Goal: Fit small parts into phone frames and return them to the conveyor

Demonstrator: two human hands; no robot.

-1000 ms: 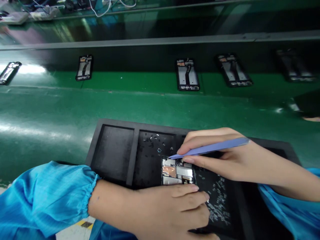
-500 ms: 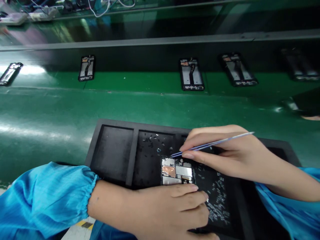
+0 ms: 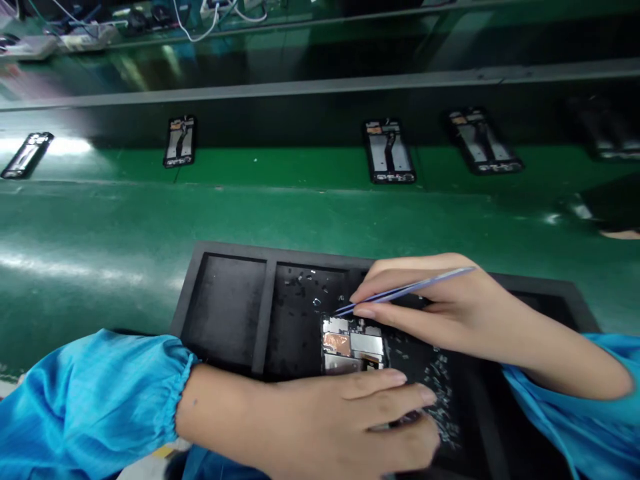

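Observation:
A phone body (image 3: 354,343) with bare circuit parts and a copper patch lies in the black tray (image 3: 226,248), its lower part hidden under my left hand (image 3: 360,423). That hand rests palm down across the phone, fingers somewhat spread. My right hand (image 3: 445,307) pinches metal tweezers (image 3: 407,288) between thumb and fingers. The tweezer tips are close together at the top left edge of the phone; whether they hold anything is too small to tell. Small dark pieces lie left of the tips, and small pale pieces (image 3: 443,400) are scattered to the right of the phone.
Beyond the tray, on the green surface (image 3: 280,213), lie several opened phone bodies, among them one on the left (image 3: 180,141) and one right of centre (image 3: 389,151). Cables (image 3: 197,30) and devices sit at the upper left. Part of a person's hand (image 3: 620,234) shows at the right edge.
My right hand and the tweezers have shifted slightly left, with the tweezers turned a little. My left hand's fingers have moved slightly right and spread more. The view has shifted a little.

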